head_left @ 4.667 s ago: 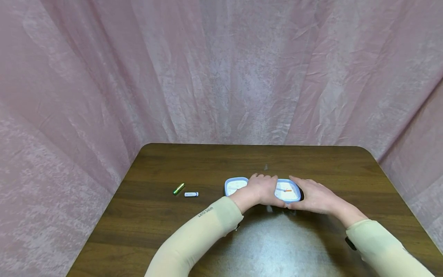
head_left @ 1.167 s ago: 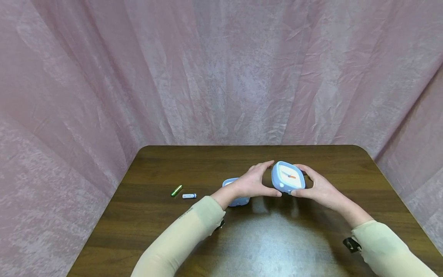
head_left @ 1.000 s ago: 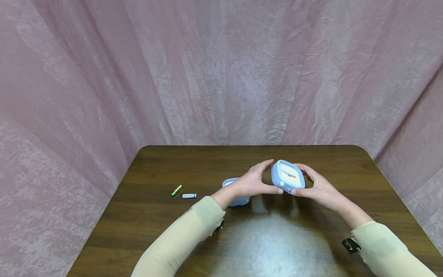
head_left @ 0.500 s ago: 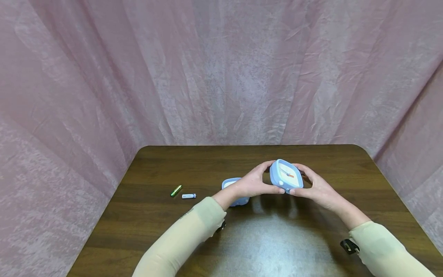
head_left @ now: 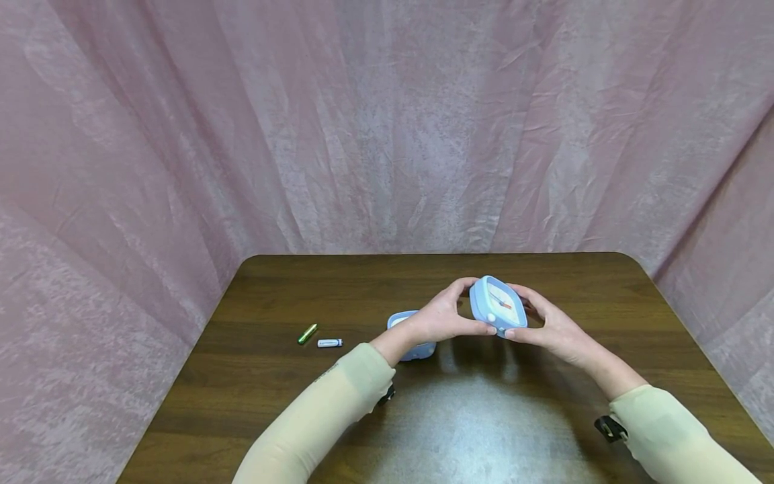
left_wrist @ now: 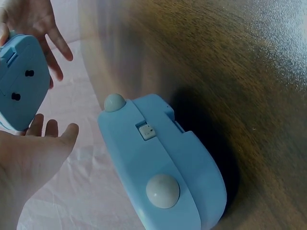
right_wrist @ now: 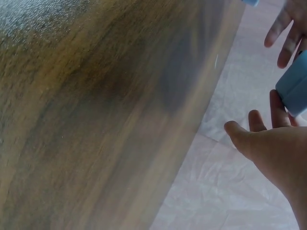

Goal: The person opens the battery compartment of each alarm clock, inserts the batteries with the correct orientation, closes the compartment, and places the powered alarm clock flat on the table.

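Raised above the table, a light blue alarm clock [head_left: 500, 304] with a white face is tilted, its face toward the head camera. My left hand [head_left: 447, 318] holds its left side between thumb and fingertips, and my right hand [head_left: 553, 331] grips its right side the same way. Its back, with two black knobs, shows in the left wrist view, where the held clock [left_wrist: 24, 84] sits at the left edge. A second blue alarm clock [head_left: 418, 351] stands on the table, partly hidden behind my left wrist; the left wrist view shows the round feet of this second clock [left_wrist: 158, 163].
A green battery [head_left: 307, 334] and a white-and-blue battery [head_left: 329, 343] lie on the brown wooden table [head_left: 254, 383], left of the second clock. Pink curtains [head_left: 387, 134] hang behind the table's far edge.
Earlier the clock rested on the table beside the second one; both hands have since lifted and tilted it. Over the last second it has shifted slightly left and up.
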A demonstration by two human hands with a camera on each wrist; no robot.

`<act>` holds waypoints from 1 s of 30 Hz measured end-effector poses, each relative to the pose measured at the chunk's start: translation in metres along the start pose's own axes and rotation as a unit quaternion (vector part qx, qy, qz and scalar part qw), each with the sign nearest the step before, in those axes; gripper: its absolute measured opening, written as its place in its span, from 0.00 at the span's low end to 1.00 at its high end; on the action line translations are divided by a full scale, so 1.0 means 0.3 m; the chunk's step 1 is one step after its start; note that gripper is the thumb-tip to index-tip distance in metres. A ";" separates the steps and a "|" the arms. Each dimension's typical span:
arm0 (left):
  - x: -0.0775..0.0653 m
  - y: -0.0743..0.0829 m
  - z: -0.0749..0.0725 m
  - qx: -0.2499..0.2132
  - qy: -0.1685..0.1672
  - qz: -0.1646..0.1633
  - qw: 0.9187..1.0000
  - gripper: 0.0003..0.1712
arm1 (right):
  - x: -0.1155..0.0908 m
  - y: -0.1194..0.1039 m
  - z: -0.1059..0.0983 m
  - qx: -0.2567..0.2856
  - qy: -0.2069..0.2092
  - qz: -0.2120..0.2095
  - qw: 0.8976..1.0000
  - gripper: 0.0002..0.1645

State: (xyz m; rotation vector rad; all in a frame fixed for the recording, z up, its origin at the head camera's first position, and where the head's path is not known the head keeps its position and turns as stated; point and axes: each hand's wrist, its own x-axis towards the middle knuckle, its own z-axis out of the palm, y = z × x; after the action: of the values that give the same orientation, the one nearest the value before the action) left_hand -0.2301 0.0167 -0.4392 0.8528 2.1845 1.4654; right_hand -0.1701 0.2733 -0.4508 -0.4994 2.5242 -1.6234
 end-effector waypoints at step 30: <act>0.001 0.013 -0.012 0.043 0.000 0.002 0.999 0.53 | 0.013 -0.049 -0.022 -0.059 -0.006 -0.004 0.998 0.61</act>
State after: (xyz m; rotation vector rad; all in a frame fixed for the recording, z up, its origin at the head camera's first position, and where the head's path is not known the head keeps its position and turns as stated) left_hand -0.2314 0.0157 -0.4342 0.8857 2.2616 1.3810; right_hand -0.1722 0.2723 -0.4343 -0.5283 2.6230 -1.4753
